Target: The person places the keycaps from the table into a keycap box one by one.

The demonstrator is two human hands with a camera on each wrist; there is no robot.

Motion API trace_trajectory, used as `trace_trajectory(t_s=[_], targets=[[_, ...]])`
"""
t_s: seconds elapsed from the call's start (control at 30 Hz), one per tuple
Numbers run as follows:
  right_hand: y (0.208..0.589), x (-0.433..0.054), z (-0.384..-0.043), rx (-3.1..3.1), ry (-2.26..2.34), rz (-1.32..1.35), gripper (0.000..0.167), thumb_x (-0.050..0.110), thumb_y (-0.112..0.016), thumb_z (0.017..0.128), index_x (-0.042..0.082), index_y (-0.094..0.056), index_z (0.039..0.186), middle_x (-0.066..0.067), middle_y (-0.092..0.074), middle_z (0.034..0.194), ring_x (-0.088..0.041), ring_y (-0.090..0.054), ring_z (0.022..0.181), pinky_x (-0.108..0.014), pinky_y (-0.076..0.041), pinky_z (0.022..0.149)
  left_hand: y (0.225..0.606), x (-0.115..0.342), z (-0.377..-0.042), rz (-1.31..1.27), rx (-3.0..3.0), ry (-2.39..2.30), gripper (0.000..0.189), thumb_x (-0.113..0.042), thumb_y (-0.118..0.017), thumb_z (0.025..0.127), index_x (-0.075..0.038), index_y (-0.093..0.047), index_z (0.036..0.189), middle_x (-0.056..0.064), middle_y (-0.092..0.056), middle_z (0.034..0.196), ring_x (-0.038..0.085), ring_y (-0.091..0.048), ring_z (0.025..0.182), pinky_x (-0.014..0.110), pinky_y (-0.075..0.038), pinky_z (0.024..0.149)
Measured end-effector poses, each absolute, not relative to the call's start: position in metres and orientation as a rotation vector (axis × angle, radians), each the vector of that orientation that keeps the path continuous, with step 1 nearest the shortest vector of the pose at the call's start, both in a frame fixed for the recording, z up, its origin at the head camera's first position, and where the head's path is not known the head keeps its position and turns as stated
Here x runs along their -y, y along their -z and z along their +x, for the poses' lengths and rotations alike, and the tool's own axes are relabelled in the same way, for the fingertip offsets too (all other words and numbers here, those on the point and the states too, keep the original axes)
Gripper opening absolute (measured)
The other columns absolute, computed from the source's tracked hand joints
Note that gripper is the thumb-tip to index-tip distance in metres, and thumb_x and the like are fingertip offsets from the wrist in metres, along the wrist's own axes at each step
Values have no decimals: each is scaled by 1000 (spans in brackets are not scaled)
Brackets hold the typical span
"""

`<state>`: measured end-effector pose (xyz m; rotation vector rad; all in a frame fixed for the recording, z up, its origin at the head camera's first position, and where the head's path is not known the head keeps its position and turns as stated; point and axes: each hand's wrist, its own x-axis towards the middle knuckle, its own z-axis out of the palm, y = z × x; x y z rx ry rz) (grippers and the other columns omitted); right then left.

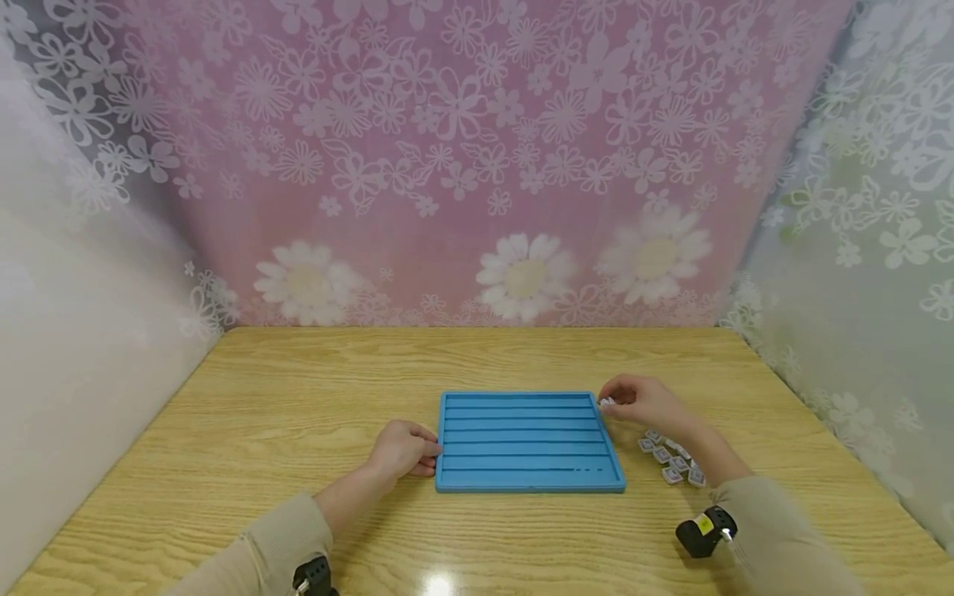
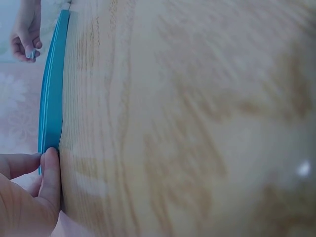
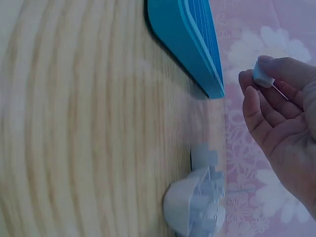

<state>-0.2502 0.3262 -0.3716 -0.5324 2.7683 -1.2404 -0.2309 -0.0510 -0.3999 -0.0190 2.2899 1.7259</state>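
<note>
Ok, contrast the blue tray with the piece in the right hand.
The tray is blue; the piece is pale. The tray is wide, the piece small enough to pinch. The left hand touches the tray on the table; the right hand holds the piece up. A hand touches each.

Pink floral backdrop (image 1: 462,165), 3 big daisies (image 1: 527,277), pale side walls (image 1: 864,273), wood-grain table (image 1: 298,381)

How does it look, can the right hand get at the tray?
Likely yes: the right hand, pinching a white piece, is beside the tray, with nothing visible blocking the way.
</note>
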Motion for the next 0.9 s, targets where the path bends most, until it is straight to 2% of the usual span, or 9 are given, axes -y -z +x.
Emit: trace_trajectory(t_s=[0.1, 0.27, 0.4, 0.7, 0.9], targets=[[372, -318, -251, -2764, 1255, -530, 24, 13, -66, 87, -2, -63, 105, -11, -61, 102, -22, -57, 91, -29, -52, 72, 397, 49, -229, -47, -2307, -1711, 16, 5, -61, 83, 12, -61, 97, 14, -59, 68, 15, -57, 55, 29, -56, 55], [374, -309, -252, -2768, 1257, -558, 29, 11, -66, 86, -3, -62, 111, -15, -61, 107, -25, -57, 92, -29, -53, 71, 395, 48, -229, -48, -2311, -1700, 15, 4, -61, 84, 12, -61, 96, 12, -59, 68, 14, -57, 55, 28, -56, 54], [376, -302, -252, -2825, 1183, -641, 29, 11, -65, 87, -1, -63, 113, -11, -61, 106, -21, -55, 89, -30, -51, 72, 397, 48, -229, -49, -2311, -1695, 13, 4, -61, 84, 11, -61, 95, 12, -58, 68, 14, -57, 55, 28, -56, 55], [376, -287, -254, -2831, 1142, -708, 27, 10, -63, 88, 0, -64, 113, -10, -61, 109, -25, -56, 98, -38, -50, 82, 396, 48, -228, -41, -2300, -1702, 14, 4, -60, 84, 12, -61, 96, 12, -58, 66, 14, -57, 54, 29, -56, 55], [375, -275, -256, -2848, 1133, -756, 25, 8, -65, 86, 0, -64, 110, -11, -62, 104, -21, -56, 91, -34, -50, 76, 396, 49, -229, -26, -2300, -1704, 13, 4, -60, 84, 11, -61, 95, 11, -57, 66, 14, -57, 54, 29, -56, 55]])
